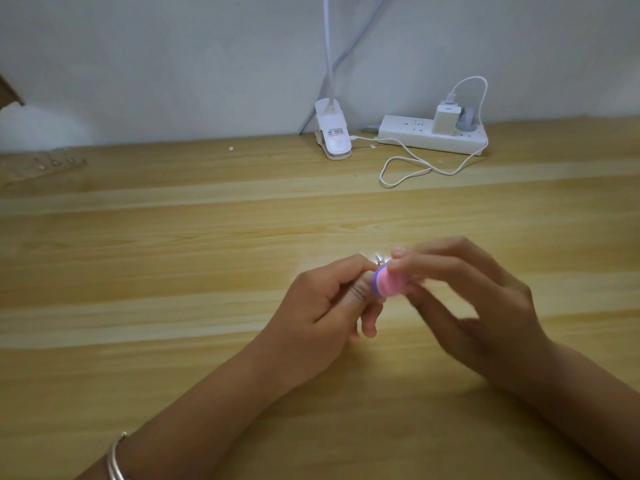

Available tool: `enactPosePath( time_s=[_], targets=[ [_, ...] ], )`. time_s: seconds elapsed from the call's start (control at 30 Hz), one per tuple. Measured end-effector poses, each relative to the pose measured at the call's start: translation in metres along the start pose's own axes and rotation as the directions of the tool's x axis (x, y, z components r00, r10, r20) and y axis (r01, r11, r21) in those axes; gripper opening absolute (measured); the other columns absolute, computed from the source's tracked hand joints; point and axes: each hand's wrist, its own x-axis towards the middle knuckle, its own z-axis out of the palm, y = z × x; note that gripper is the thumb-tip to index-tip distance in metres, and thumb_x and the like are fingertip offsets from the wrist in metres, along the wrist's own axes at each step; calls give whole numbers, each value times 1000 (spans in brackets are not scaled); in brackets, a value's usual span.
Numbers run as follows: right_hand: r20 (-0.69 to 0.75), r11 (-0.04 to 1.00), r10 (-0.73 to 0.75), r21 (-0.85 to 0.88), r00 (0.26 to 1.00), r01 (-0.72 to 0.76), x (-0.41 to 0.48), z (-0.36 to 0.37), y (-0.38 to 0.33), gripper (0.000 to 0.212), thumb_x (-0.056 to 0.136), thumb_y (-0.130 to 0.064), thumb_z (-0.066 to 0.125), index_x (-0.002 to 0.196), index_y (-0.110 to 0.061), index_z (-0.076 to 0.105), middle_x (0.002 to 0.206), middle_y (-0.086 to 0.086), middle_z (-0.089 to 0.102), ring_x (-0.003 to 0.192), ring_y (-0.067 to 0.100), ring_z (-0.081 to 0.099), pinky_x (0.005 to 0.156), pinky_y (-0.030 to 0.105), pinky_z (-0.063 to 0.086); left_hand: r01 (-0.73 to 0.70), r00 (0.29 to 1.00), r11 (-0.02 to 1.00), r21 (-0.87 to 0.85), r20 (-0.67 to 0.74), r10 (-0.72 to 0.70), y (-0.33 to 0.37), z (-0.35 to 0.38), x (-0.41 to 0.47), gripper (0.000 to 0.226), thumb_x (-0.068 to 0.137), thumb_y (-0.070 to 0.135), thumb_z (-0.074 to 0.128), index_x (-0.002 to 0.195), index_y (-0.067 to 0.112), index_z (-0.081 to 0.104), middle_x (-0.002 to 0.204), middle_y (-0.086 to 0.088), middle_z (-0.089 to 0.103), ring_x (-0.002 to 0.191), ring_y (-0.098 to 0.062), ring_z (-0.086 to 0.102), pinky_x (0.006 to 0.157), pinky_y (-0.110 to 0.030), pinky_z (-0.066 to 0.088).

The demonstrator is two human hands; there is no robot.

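Both hands meet over the middle of the pale, striped wooden tabletop (pixel 173 254), a little toward its near edge, with a small round pink-and-purple disc (pixel 388 283) caught between them. The left hand (pixel 322 303) has its fingers curled in and pinches the purple side of the disc with thumb and forefinger. The right hand (pixel 474 306), somewhat blurred, pinches the pink side between thumb and fingertips, while its other fingers hang loosely bent below. A tiny shiny metal bit (pixel 379 259) sticks up at the top of the disc, between the two thumbs; I cannot make out what it is. The disc is held off the wood, not lying on it. A thin silver bangle (pixel 116 459) sits on the left wrist, down at the near left corner. Along the far edge, against the grey-white wall (pixel 173 64), stands a white clip-on lamp base (pixel 334 138). Just to its right lies a white power strip (pixel 433 140) with a white charger block (pixel 445 119) plugged in, and a thin white cable (pixel 408 168) loops on the wood in front of it.
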Motion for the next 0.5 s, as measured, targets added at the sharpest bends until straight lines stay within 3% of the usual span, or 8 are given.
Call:
enactPosePath(
  time_s=[0.1, 0.2, 0.33, 0.43, 0.5],
  targets=[
    [19, 998, -60, -11, 998, 60, -2, 3, -1, 22, 93, 4, 65, 109, -10, 70, 100, 12, 69, 103, 18, 67, 99, 25, 47, 2, 1000, 1000, -19, 1, -2, 1, 0, 0, 23, 99, 12, 43, 87, 7, 62, 63, -6, 58, 58, -15, 57, 53, -33, 48],
    [-1, 999, 32, -13, 999, -32, -1, -1, 5, 26, 89, 5, 68, 109, -12, 65, 99, 11, 68, 101, 22, 71, 89, 32, 55, 16, 1000, 1000, -24, -1, -16, 2, -1, 0, 25, 100, 15, 43, 82, 8, 60, 62, -1, 56, 56, -15, 57, 52, -32, 48],
    [25, 998, -58, 15, 998, 57, -2, 3, -2, 24, 93, 3, 66, 108, -15, 69, 100, 11, 69, 101, 19, 68, 97, 26, 49, 9, 1000, 999, -37, 8, -9, 3, -2, 1, 25, 99, 13, 45, 80, 7, 61, 60, -9, 55, 54, -14, 54, 53, -38, 49],
    [12, 999, 33, -3, 999, -33, 0, -3, 6, 27, 90, 6, 67, 109, -13, 65, 99, 11, 69, 100, 26, 71, 89, 32, 54, 35, 999, 998, -53, 4, -35, 1, -3, 1, 28, 99, 14, 44, 78, 4, 58, 57, -10, 52, 51, -16, 53, 53, -32, 48],
    [13, 1000, 31, 4, 999, -31, -1, 1, 2, 24, 90, 5, 68, 107, -11, 68, 99, 11, 69, 100, 23, 70, 91, 30, 53, 38, 999, 998, -58, 10, -37, 2, -3, 1, 28, 99, 14, 44, 76, 8, 58, 58, -10, 52, 51, -15, 54, 55, -29, 47]
  ],
)
